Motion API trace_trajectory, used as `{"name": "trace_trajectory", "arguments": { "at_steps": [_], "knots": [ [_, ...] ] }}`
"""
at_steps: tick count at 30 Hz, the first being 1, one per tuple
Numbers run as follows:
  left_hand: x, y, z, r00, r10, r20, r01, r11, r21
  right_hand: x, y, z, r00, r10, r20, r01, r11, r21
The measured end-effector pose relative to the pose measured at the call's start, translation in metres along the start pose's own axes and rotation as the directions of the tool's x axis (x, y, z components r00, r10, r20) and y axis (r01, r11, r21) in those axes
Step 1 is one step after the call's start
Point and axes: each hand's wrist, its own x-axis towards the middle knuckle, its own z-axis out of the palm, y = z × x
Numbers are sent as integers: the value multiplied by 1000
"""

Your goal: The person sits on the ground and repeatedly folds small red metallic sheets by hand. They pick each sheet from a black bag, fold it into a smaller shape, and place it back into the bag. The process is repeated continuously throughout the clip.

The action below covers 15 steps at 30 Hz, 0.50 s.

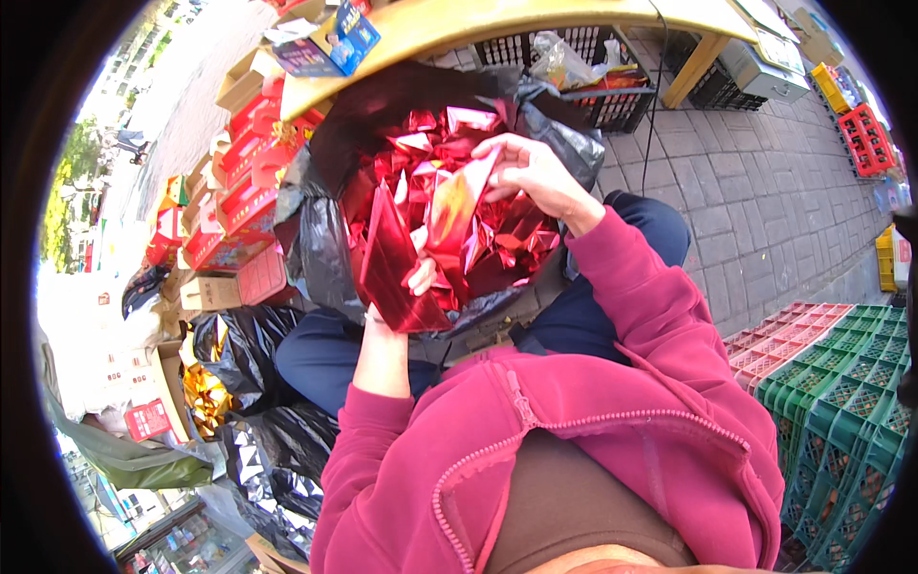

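A black plastic bag (323, 244) stands wide open between my knees, filled with folded pieces of shiny red foil (502, 237). My left hand (423, 276) is at the near left of the bag, partly hidden behind a flat piece of red foil (401, 280) that it holds; some fingertips show at its edge. Farther right and higher, my right hand (520, 172) pinches the upper tip of another red foil piece (459, 201), which catches the light. That piece reaches down toward my left hand.
A wooden table (430, 27) curves beyond the bag, with a blue box (326, 43) on it. A black crate (617, 100) stands beneath. Red cartons (244, 201) are stacked left, near bags with gold foil (206, 394) and silver foil (251, 466). Green crates (839, 402) stand right.
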Motion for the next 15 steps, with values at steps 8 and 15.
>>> {"name": "trace_trajectory", "arguments": {
  "at_steps": [8,15],
  "knots": [
    [18,18,62,947,127,-295,187,528,829,1,3,-11,997,60,-39,-72,874,-480],
    [15,32,23,890,-190,414,154,981,119,5,7,-23,946,-84,-313,-9,959,-284]
  ]
}}
